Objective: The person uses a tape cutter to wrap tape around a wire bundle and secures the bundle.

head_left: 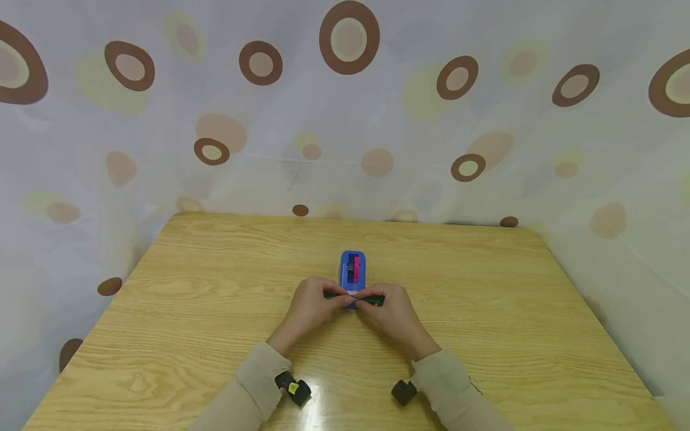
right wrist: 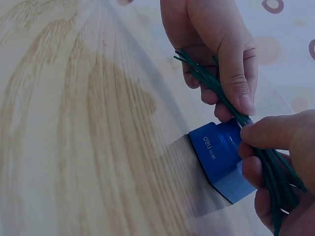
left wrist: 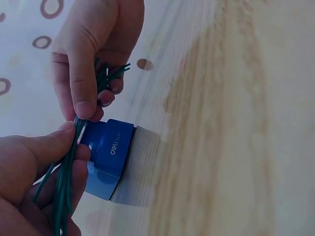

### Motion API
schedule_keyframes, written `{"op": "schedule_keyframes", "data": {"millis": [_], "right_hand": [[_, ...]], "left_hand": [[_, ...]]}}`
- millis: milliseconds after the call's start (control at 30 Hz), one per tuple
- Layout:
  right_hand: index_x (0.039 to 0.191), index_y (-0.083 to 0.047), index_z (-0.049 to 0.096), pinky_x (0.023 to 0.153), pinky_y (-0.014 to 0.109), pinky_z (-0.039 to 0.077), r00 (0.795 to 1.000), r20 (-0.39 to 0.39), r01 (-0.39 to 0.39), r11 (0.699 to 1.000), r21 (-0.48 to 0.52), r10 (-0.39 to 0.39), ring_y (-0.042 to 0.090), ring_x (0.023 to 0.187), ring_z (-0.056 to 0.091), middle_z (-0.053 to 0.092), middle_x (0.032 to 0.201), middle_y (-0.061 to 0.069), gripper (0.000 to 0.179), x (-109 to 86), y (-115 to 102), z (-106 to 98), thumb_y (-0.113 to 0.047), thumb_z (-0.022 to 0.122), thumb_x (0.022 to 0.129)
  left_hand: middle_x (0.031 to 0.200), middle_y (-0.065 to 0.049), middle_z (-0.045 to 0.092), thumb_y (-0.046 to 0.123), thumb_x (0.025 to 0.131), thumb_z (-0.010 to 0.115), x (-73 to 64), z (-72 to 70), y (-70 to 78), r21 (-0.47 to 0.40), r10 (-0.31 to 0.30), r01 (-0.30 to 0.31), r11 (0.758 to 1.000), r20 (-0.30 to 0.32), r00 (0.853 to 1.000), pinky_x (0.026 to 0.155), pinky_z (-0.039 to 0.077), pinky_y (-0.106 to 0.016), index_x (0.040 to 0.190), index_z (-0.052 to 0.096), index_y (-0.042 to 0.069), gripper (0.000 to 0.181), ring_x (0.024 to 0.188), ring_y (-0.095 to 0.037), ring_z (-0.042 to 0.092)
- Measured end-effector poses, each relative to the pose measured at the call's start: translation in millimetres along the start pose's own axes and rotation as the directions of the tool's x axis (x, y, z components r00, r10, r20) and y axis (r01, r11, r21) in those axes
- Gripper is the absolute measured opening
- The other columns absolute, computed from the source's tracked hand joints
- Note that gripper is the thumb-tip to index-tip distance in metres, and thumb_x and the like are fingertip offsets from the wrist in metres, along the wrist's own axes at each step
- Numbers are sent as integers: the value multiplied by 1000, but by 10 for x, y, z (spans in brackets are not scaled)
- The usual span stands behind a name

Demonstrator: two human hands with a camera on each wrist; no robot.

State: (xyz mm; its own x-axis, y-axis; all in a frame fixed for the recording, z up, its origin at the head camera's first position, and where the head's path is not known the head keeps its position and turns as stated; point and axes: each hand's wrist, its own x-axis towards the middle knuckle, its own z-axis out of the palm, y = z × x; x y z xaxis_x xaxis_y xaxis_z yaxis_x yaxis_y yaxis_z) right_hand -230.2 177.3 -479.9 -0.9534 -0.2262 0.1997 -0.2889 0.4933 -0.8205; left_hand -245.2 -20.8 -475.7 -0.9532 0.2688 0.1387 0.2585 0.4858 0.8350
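A blue tape dispenser (head_left: 353,288), with a pink-cored roll (head_left: 356,269) in it, sits on the table just in front of both hands. Over its near end, a bundle of thin dark-green strands (left wrist: 63,184) lies crosswise. My left hand (head_left: 315,301) pinches one half of the bundle between thumb and fingers. The other half is pinched by my right hand (head_left: 392,306), with the two thumb tips almost meeting at the middle. Loose strand ends fan out past each hand. In the wrist views, fingers hide much of the bundle's middle and the dispenser's toothed edge.
The wooden table (head_left: 215,287) stretches out around the hands on all sides. Behind it and along its sides hangs a pale curtain (head_left: 345,120) with brown and yellow circles. Black wrist cameras (head_left: 404,392) sit at both cuffs.
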Motion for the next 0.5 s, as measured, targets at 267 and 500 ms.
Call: {"op": "schedule_keyframes", "data": {"millis": [267, 500], "right_hand": [[93, -13, 80, 89, 41, 52, 1000, -12, -14, 1000, -3, 14, 19, 98, 67, 73, 96, -2, 11, -4, -29, 3, -6, 77, 86], [93, -12, 80, 85, 40, 53, 1000, -12, 18, 1000, -15, -18, 19, 94, 67, 73, 94, -2, 9, -18, -45, -1, -7, 77, 86]], "left_hand": [[84, 10, 71, 27, 85, 80, -2, -26, 19, -14, -10, 10, 1000, 13, 1000, 75, 53, -34, 82, 79, 17, 10, 84, -10, 63], [86, 7, 71, 22, 92, 72, 4, -33, -6, -29, 10, -10, 1000, 15, 1000, 71, 52, -31, 92, 78, 13, 11, 79, -10, 62]]}}
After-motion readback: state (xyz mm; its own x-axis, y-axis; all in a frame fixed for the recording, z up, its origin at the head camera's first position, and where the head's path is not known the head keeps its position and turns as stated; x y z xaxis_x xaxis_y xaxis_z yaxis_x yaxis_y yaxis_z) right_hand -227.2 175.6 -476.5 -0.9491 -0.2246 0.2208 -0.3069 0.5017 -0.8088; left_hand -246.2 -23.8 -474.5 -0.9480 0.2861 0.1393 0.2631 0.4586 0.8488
